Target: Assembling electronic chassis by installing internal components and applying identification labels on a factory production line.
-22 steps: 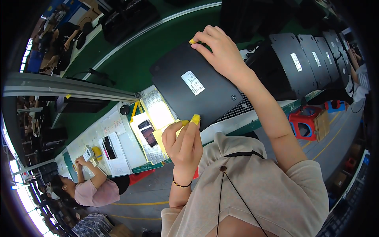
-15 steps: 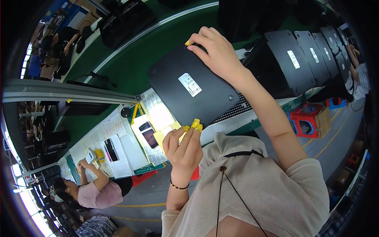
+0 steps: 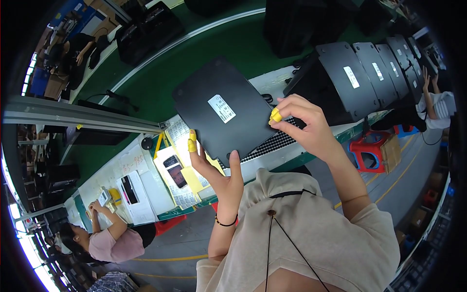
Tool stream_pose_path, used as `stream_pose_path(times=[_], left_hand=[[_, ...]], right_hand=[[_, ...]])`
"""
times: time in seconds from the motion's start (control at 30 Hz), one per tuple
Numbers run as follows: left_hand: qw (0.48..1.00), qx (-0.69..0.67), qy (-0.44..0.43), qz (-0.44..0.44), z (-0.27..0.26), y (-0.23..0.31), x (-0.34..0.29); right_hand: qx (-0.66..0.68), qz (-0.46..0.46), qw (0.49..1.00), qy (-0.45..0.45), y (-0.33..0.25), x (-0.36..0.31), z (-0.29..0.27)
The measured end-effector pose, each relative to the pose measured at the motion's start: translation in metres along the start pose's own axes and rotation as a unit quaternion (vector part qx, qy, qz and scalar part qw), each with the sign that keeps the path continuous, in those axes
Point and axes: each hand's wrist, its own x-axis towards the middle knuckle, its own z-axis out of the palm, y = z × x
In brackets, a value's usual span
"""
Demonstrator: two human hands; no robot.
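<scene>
In front of me stands a black speaker-like box (image 3: 206,124), its flat panel with a white label (image 3: 221,108) facing up and a perforated grille (image 3: 267,147) along its near right side. My left hand (image 3: 221,177) spans the near left corner, thumb on the panel and a finger in a yellow finger cot along the left edge, gripping it. At the right corner, my right hand (image 3: 304,124) is closed in a pinch, yellow cots on its fingertips. Whatever lies between those fingertips is hidden.
Similar black boxes (image 3: 335,78) line the bench to the right. Left of my box are a phone (image 3: 174,171), sheets of labels (image 3: 187,199) and a metal post (image 3: 87,113). A co-worker (image 3: 114,238) sits at the left; a red stool (image 3: 365,153) stands right.
My right hand has come from the far corner to the right corner. My left hand has changed from a pinch at the near corner to spread fingers around it.
</scene>
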Motion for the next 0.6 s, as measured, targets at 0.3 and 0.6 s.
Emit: stream_pose_path(times=[0.3, 0.6], left_hand=[[0.999, -0.032, 0.005, -0.032, 0.005, -0.004, -0.007], [0.999, -0.032, 0.012, -0.013, 0.014, -0.017, -0.012]], right_hand=[[0.010, 0.066, 0.997, 0.030, 0.013, -0.012, 0.010], [0.048, 0.009, 0.998, 0.046, 0.032, -0.031, 0.024]])
